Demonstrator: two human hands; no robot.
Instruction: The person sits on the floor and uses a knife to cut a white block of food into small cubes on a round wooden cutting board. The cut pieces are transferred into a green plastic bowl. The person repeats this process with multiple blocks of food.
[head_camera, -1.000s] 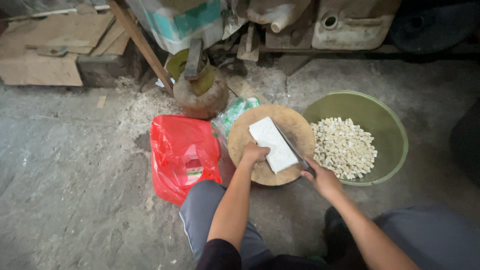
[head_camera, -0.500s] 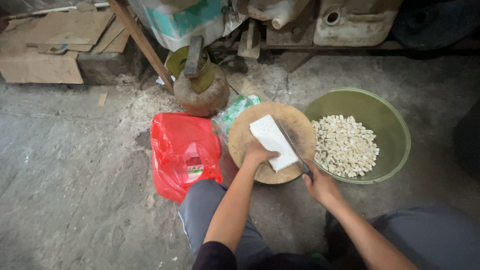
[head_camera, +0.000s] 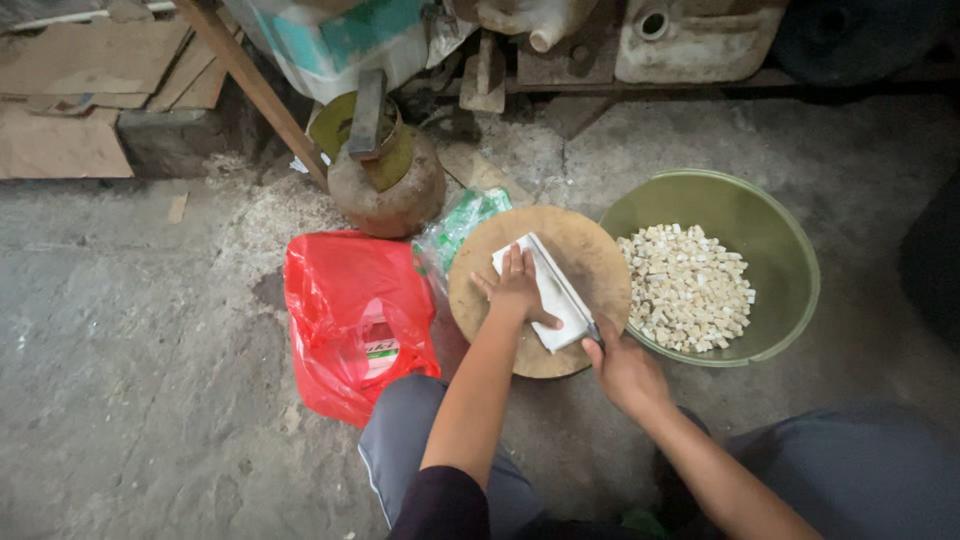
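One pale, soft-looking block (head_camera: 548, 290) lies on the round wooden board (head_camera: 590, 250), likely fragile and slippery, so your left hand (head_camera: 515, 287) presses flat and open on top while your right hand (head_camera: 625, 370) grips the knife (head_camera: 565, 283) along its edge.

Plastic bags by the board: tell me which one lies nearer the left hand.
The clear green-printed bag, touching the board's upper-left edge by the left hand; the red bag lies farther left.
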